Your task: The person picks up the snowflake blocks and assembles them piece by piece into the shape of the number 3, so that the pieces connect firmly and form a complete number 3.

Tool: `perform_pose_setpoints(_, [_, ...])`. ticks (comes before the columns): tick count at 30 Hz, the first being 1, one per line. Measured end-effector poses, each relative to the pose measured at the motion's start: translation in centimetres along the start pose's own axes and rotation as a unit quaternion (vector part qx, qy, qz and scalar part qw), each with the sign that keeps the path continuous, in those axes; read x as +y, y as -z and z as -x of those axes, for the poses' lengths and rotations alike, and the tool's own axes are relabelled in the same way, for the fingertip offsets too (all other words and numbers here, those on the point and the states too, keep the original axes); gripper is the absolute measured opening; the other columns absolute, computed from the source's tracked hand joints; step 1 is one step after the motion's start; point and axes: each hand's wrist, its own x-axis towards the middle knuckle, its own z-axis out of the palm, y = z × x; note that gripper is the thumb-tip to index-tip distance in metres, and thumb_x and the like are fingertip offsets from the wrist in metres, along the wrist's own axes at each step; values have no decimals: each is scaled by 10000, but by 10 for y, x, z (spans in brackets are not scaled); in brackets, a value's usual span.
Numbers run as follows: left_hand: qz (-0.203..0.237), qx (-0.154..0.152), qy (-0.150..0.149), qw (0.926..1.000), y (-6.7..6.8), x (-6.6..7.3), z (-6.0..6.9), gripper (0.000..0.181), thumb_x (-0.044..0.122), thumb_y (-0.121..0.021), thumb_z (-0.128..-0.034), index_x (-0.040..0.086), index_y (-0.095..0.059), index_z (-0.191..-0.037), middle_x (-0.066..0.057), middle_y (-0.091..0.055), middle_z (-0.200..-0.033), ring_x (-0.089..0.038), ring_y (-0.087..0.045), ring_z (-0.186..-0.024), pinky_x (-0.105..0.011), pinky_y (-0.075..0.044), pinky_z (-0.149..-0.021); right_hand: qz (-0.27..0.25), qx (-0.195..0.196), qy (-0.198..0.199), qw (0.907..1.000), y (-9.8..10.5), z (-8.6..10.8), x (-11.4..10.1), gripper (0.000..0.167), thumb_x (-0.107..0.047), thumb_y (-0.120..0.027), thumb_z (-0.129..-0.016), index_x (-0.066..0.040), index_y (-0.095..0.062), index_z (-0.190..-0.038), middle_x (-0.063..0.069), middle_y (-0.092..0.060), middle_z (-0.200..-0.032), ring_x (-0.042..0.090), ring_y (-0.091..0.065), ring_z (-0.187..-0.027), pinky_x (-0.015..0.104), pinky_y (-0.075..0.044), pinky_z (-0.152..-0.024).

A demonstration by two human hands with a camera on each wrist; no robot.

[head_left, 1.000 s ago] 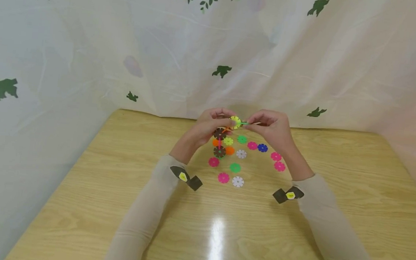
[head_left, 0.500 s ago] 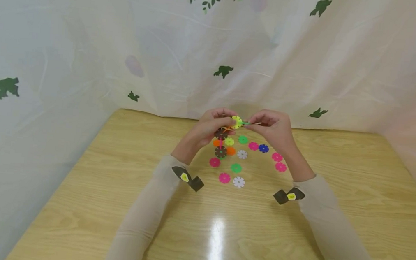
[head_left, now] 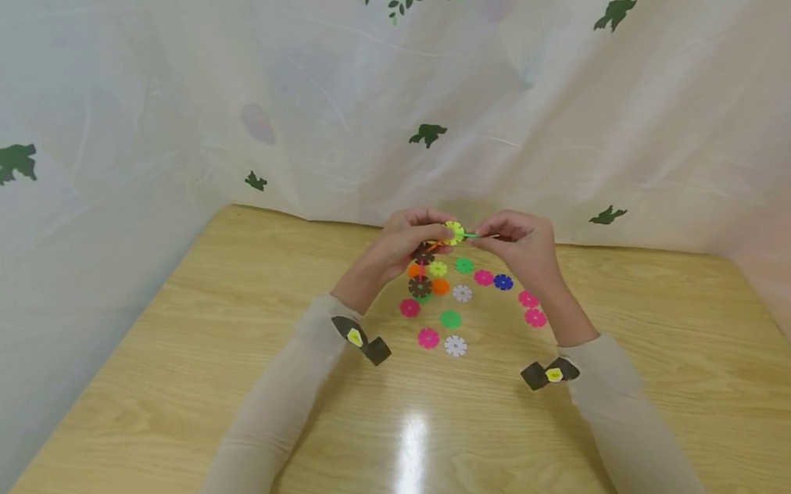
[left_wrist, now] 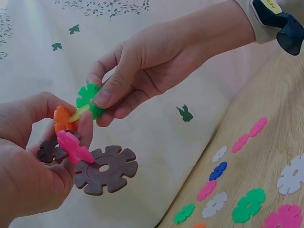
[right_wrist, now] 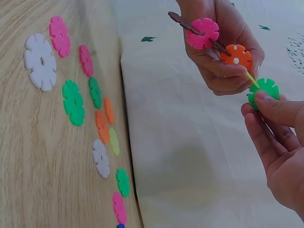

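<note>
My left hand [head_left: 399, 239] pinches a yellow interlocking disc [head_left: 453, 232] under its thumb, above the table's far edge. That disc belongs to a chain of notched plastic discs. An orange disc [left_wrist: 61, 118], a brown disc [left_wrist: 51, 150], a pink disc [left_wrist: 71, 145] and a larger-looking brown disc [left_wrist: 109, 166] hang from it below the left fingers. Opposite, my right hand [head_left: 523, 238] holds a green interlocking disc [left_wrist: 88, 95] between thumb and fingers. The green disc meets the yellow one edge to edge at a crosswise angle; how deep the slots engage cannot be made out.
Loose discs lie on the wooden table [head_left: 284, 394] beneath the hands: white [head_left: 455, 346], green [head_left: 449, 319], pink [head_left: 428, 338], blue [head_left: 503, 282] and several others. Behind the table's far edge hangs a pale cloth [head_left: 350, 117] printed with green birds and leaves.
The head view has shifted slightly. Both hands keep their grips on the yellow and green discs in nearly the same place, with the chain still hanging below the left hand.
</note>
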Motion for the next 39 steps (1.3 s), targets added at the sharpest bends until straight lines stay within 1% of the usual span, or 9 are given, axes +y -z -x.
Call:
perform_pose_setpoints(4, [30, 15, -29, 10000, 1, -1, -1, 193, -56, -612, -952, -112, -649, -1133, -62, -666, -958, -123, -682, -783, -214, -620, -721, 73, 55, 31, 10000, -1, 0, 1, 103, 32, -781, -853, 112, -716, -864, 75, -777, -840, 165, -743, -729, 223, -612, -688])
perform_pose_setpoints(7, [-28, 43, -43, 10000, 1, 0, -1, 191, -52, -616, -951, -101, -654, -1132, -54, -667, -960, -119, -681, -789, -211, -619, -726, 93, 22, 39, 9999, -2, 0, 1, 75, 66, -765, -854, 115, -709, -870, 49, -773, -836, 122, -738, -743, 217, -613, -702])
perform_pose_setpoints(12, [-117, 85, -65, 9999, 2, 1, -1, 144, -33, -621, -956, -55, -670, -1089, -37, -660, -956, -117, -671, -795, -205, -616, -726, 255, -133, -6, 9996, -4, 1, -1, 109, 22, -772, -867, 98, -701, -901, 34, -757, -854, 70, -730, -811, 213, -615, -750])
perform_pose_setpoints(20, [-138, 160, -71, 9998, 4, 0, -2, 124, -35, -610, -945, -23, -674, -1051, -33, -663, -945, -127, -671, -773, -204, -615, -704, 977, -496, -556, 9924, 5, 1, -6, 212, -105, -786, -896, -9, -721, -1073, 145, -751, -1039, 53, -712, -900, 198, -598, -800])
perform_pose_setpoints(24, [-155, 217, -57, 9996, 7, 0, -3, 118, -37, -610, -944, -4, -682, -1032, -25, -661, -942, -125, -667, -764, -222, -621, -718, 1149, -711, -838, 9873, 11, 4, -5, 273, -117, -788, -897, -23, -710, -1141, 222, -727, -1074, 73, -710, -893, 201, -595, -782])
perform_pose_setpoints(30, [-197, 268, -57, 9994, 12, 2, -1, 118, -34, -610, -942, 17, -684, -1019, -30, -648, -957, -127, -654, -766, -273, -630, -780, 1670, -1359, -996, 9714, 17, 12, 3, 259, -103, -780, -901, -25, -706, -1137, 165, -744, -1008, 143, -702, -870, 197, -572, -729])
perform_pose_setpoints(33, [-229, 258, -46, 9994, 14, 4, -1, 127, -30, -613, -940, 8, -685, -1038, -30, -642, -966, -133, -648, -782, -256, -627, -765, 1759, -1694, -1071, 9638, 16, 18, 8, 265, -90, -794, -884, -12, -707, -1121, 153, -745, -972, 180, -703, -861, 210, -570, -732])
perform_pose_setpoints(36, [-247, 247, -62, 9994, 14, 4, -1, 132, -30, -621, -933, 9, -687, -1041, -34, -642, -972, -140, -645, -808, -251, -626, -757, 1814, -2087, -1100, 9547, 13, 23, 13, 278, -90, -817, -859, 6, -709, -1096, 116, -743, -919, 170, -705, -838, 234, -574, -722])
perform_pose_setpoints(39, [-270, 224, -126, 9993, 15, 4, -1, 137, -40, -625, -928, 23, -686, -1032, -43, -643, -977, -140, -637, -827, -240, -623, -746, 1786, -2645, -1102, 9413, 9, 28, 17, 269, -85, -820, -853, 15, -710, -1078, 80, -742, -892, 165, -705, -838, 255, -583, -740])
